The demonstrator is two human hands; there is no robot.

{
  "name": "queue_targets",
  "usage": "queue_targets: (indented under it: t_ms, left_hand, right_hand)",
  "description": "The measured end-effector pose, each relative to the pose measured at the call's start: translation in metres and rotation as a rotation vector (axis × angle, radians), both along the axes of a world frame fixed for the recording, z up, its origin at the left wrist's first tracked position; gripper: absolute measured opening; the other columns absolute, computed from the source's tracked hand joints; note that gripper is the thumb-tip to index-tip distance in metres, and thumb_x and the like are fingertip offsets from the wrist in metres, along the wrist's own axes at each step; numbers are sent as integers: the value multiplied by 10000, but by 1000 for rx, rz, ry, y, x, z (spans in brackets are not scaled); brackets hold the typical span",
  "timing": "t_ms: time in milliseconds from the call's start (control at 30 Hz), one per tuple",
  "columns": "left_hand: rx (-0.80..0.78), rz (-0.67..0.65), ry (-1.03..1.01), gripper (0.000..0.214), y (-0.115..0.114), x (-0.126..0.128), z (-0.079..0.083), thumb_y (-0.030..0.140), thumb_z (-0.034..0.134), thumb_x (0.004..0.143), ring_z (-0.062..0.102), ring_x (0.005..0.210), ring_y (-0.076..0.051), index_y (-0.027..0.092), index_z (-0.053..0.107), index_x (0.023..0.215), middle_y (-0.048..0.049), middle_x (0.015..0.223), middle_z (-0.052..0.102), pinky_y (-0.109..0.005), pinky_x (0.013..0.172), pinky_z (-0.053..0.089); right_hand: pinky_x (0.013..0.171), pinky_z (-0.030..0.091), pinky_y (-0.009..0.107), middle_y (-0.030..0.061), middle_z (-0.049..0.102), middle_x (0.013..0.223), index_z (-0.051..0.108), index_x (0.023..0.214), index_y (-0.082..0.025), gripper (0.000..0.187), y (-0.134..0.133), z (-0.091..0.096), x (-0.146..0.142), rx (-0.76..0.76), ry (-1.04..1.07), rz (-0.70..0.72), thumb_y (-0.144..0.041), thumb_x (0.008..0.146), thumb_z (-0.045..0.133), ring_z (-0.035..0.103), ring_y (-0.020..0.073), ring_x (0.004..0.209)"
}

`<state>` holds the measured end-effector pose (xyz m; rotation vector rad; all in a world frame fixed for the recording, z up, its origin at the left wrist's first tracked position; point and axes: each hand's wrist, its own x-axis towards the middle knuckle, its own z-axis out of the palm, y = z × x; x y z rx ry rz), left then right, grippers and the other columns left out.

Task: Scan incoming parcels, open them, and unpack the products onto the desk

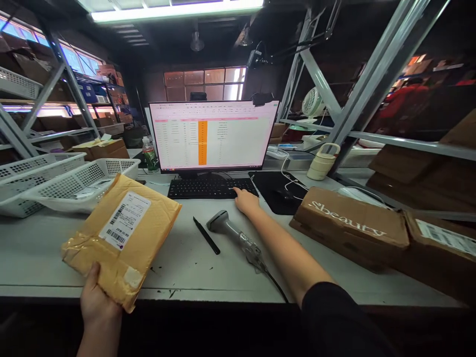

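Note:
My left hand (99,297) grips the lower edge of a yellow padded envelope (148,223), thumb on its front face. A white barcode label (126,218) faces me, and the package is tilted above the table's left side. My right hand (246,200) reaches forward with a finger stretched onto the right part of the black keyboard (201,188); its other fingers are partly hidden. Between my arms lie a black pen-shaped cutter (207,236) and a grey handheld barcode scanner (228,225) with its cable toward the table's front edge. A monitor (234,144) behind the keyboard shows a spreadsheet.
White plastic baskets (85,181) stand at the left, near a drink bottle (149,156). On the right are a mouse (284,194) on a black pad (271,181), a cream container (322,163) and brown cardboard boxes (349,223). Metal shelf posts (366,69) flank the table.

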<state>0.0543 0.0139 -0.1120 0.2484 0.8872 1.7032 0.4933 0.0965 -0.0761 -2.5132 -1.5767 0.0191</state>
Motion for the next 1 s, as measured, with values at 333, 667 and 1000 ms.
queue_targets:
  t_ms: [333, 667, 1000]
  left_hand:
    - [101, -112, -103, 466, 11, -8, -17, 291, 428, 1008, 736, 1054, -260, 218, 569, 1446, -94, 1138, 764, -517, 1169, 441]
    - [267, -110, -164, 510, 7, 0, -21, 387, 574, 978, 651, 1238, -301, 179, 555, 1443, -157, 1363, 655, -485, 1140, 474]
    - [287, -41, 120, 562, -8, 0, -12, 388, 946, 649, 757, 895, -264, 155, 692, 1093, -107, 1055, 764, -419, 930, 613]
  right_hand:
    - [1002, 483, 333, 84, 669, 1364, 442, 1540, -256, 499, -47, 67, -74, 210, -18, 295, -253, 1053, 333, 649, 233, 1217]
    - [775, 585, 430, 292, 708, 1088, 487, 1467, 2, 565, -103, 5, -174, -129, -194, 630, -1, 924, 328, 741, 346, 972]
    - [748, 539, 314, 151, 732, 1038, 650, 1183, -120, 346, -85, 8, -153, 70, 462, 541, -250, 938, 445, 703, 261, 935]
